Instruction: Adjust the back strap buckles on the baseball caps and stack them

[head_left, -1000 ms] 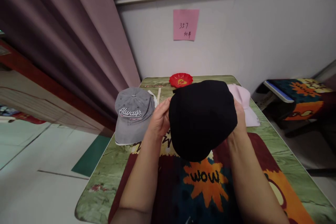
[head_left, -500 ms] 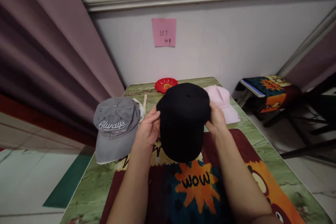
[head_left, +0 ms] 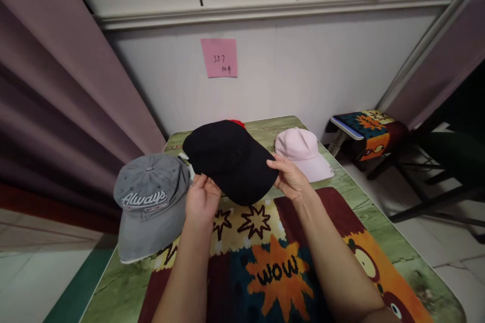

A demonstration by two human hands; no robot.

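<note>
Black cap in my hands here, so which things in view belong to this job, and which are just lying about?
Likely the job:
black cap, being held
left hand, at its lower edge
right hand, at its brim

Apparently just lying about:
gray cap, not held
pink cap, not held
red thing, mostly hidden behind the black cap
patterned mat on the tabletop

"357" is handwritten on the square pink paper note [head_left: 220,58] on the far white wall [head_left: 295,75], above two less legible characters. White script on the grey fabric cap [head_left: 151,207], left, reads "Always"; the small line beneath is illegible. "WOW" stands on the near multicoloured mat [head_left: 235,282] and far-right patterned cloth [head_left: 373,131].
</note>
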